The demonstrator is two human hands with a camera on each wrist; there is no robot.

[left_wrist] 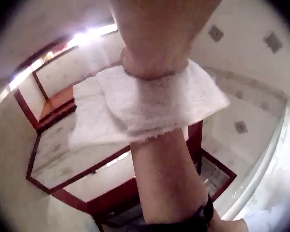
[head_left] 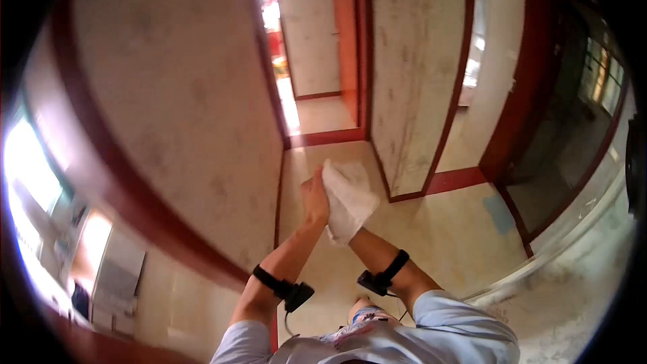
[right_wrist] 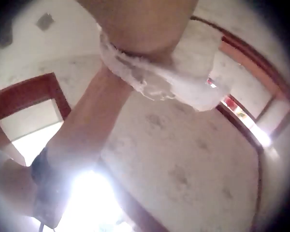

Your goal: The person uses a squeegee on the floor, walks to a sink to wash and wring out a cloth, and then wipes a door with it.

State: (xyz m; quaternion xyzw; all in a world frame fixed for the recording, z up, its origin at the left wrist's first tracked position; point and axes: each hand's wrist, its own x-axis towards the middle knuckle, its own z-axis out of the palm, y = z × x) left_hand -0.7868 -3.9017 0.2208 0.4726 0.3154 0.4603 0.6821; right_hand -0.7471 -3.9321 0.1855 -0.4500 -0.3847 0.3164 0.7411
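Observation:
A white towel (head_left: 352, 201) is bunched between the two hands, out in front of the body. The left hand (head_left: 315, 197) grips it along its left side, fingers partly behind the cloth. From the other side, the right forearm (head_left: 383, 256) runs up under the towel, which hides the right hand's fingers. In the right wrist view only the heel of the right hand (right_wrist: 142, 34) shows above the cloth. The left wrist view has the towel (left_wrist: 145, 104) draped across the right wrist, its loose edges hanging out to both sides.
A marked wall (head_left: 175, 94) stands close on the left. Ahead is a doorway with a red sill (head_left: 327, 137), and another red-framed door (head_left: 522, 94) is at the right. Pale floor (head_left: 431, 236) spreads below. A whitish ledge (head_left: 573, 290) runs along the near right.

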